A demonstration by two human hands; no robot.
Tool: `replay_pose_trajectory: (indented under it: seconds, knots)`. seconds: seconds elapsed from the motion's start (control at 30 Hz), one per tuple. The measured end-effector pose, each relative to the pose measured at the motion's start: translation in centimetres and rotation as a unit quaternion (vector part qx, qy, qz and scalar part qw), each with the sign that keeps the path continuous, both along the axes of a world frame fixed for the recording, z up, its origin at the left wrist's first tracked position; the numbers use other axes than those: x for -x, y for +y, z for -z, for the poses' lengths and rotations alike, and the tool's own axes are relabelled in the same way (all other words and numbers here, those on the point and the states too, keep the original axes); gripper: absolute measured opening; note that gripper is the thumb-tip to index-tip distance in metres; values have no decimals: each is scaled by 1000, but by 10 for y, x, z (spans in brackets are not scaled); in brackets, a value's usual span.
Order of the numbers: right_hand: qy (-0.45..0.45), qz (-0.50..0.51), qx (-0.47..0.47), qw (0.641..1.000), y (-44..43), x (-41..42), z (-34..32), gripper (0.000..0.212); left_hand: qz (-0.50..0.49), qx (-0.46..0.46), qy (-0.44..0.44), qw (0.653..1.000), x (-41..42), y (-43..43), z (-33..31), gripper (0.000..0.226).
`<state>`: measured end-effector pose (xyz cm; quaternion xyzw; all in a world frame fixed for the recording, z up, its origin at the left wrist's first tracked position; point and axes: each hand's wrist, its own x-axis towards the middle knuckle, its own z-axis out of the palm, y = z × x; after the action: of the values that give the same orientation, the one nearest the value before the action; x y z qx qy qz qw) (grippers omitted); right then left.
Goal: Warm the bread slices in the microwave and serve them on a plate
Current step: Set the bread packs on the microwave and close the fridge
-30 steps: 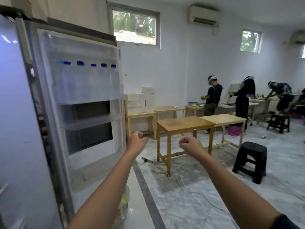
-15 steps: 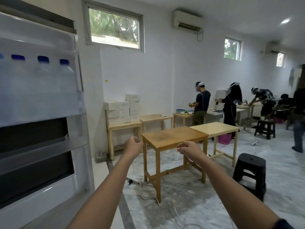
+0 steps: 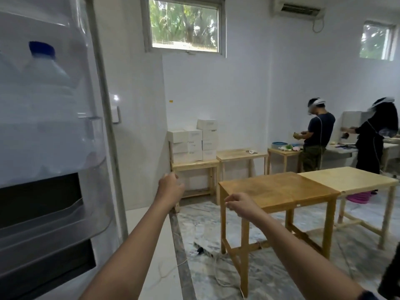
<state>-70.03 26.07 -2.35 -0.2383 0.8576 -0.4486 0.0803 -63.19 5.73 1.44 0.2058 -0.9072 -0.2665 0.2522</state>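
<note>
No bread, microwave or plate shows in this view. Both my arms reach forward at chest height. My left hand [image 3: 171, 187] hangs in the air with loosely curled fingers and holds nothing. It is just right of the open fridge door [image 3: 54, 148]. My right hand [image 3: 240, 203] is also empty, its fingers relaxed, in front of the near corner of a brown wooden table [image 3: 279, 191].
The fridge door shelf holds blue-capped water bottles [image 3: 45, 68]. A paler table [image 3: 346, 178] adjoins the brown one. White boxes [image 3: 192, 141] are stacked on a small table by the wall. A cable and power strip [image 3: 205, 251] lie on the marble floor. Two people [image 3: 316, 135] work at the back right.
The view has swung right and moved closer to the fridge door and the brown table. Both hands stay raised and empty, and their fists have loosened.
</note>
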Motion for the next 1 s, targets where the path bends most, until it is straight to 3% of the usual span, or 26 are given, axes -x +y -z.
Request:
replay_pose_trajectory:
  seconds: [0.17, 0.37, 0.57, 0.7, 0.83, 1.0]
  knots:
    - [44, -93, -68, 992, -76, 77, -19, 24, -14, 227, -40, 973, 47, -61, -34, 30]
    - [36, -177, -23, 983, -197, 110, -30, 25, -124, 419, -135, 889, 64, -119, -82, 26]
    - [-43, -299, 38, 953, -305, 83, -22, 35, -251, 466, -212, 822, 61, -164, -113, 26]
    - [-160, -398, 115, 896, -344, 71, -23, 41, -288, 499, -274, 770, 62, -174, -110, 28]
    - [-238, -451, 96, 855, -368, 74, -18, 27, -307, 548, -352, 694, 55, -179, -106, 29]
    - [-348, -483, 95, 797, -374, 75, -10, 29, -326, 542, -382, 674, 49, -175, -106, 37]
